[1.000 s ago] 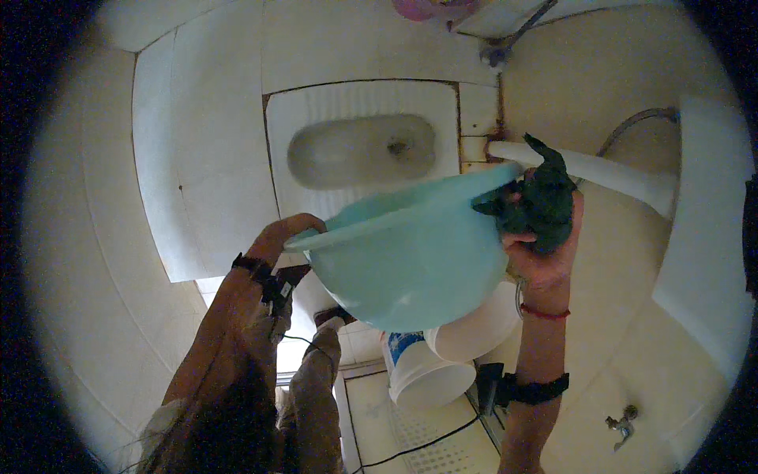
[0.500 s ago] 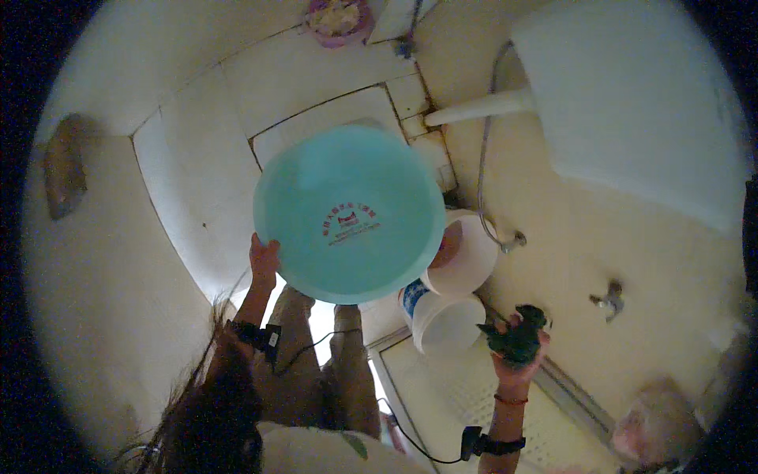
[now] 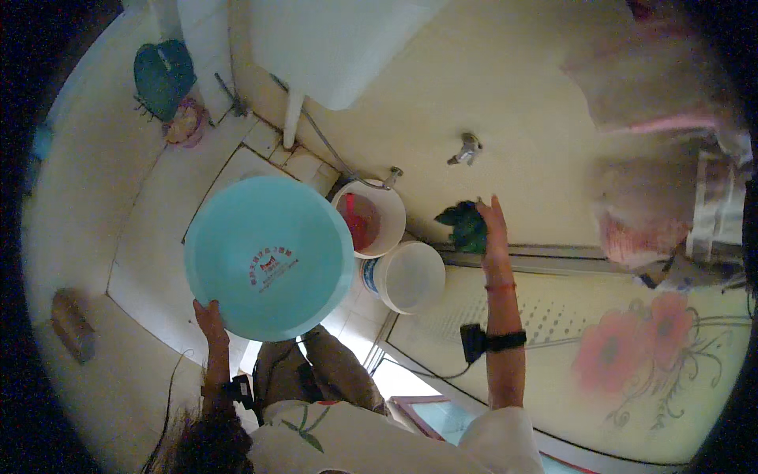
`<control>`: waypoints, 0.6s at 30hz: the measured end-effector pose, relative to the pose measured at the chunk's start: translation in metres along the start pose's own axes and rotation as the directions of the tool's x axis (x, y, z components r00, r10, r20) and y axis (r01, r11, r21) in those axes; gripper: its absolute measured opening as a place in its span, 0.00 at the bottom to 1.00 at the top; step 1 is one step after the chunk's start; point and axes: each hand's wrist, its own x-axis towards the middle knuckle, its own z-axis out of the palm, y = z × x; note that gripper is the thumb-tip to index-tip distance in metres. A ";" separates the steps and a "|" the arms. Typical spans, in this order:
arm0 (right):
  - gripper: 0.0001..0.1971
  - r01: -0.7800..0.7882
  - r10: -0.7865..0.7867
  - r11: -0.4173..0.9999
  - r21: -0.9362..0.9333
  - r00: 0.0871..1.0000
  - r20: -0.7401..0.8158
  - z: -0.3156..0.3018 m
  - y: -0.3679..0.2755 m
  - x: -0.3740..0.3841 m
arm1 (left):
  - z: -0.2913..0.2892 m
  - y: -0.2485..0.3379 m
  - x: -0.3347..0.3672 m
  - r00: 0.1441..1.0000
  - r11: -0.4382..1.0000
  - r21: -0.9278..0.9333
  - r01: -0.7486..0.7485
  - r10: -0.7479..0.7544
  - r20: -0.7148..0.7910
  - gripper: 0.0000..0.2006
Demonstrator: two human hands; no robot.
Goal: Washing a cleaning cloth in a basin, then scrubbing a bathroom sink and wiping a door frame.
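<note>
My left hand (image 3: 212, 320) grips the lower left rim of a large light-green plastic basin (image 3: 268, 292), thumb over the edge. The basin tilts its inside toward me, with red printing at its centre and nothing in it. To the right, my right hand (image 3: 493, 225) is stretched out near the wall, holding a crumpled dark green cloth (image 3: 466, 227) that hangs from its left side. Above that hand a metal tap (image 3: 467, 148) sticks out of the wall. Between basin and right hand stand two white buckets. The upper bucket (image 3: 391, 225) has a red thing (image 3: 359, 223) in it; the lower bucket (image 3: 410, 276) shows a pale inside.
A white cistern-like box (image 3: 339, 47) hangs on the wall with a pipe and a hose (image 3: 320, 138). A pink basket (image 3: 186, 125) and a green container (image 3: 163, 77) are at the upper left. Bags (image 3: 639, 205) hang at right above a flowered glass door (image 3: 632, 340).
The view has swung right, bringing in the hanging bags and the flowered door. My right hand has moved forward with the cloth, closer to the wall. My left hand still holds the basin.
</note>
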 end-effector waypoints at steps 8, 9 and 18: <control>0.28 0.191 0.012 0.523 -0.830 0.973 0.231 0.035 -0.021 0.039 | -0.011 0.044 -0.029 0.988 0.989 0.027 0.146 -0.144 -0.057 0.27; 0.25 0.161 -0.066 0.539 -0.827 0.987 0.150 0.038 -0.014 0.039 | -0.014 0.051 -0.030 0.988 0.989 0.028 0.145 -0.144 -0.059 0.27; 0.21 0.285 -0.215 0.359 -0.889 0.952 0.219 0.058 -0.046 0.091 | -0.027 0.069 -0.045 0.953 0.960 0.147 0.239 -0.202 -0.228 0.21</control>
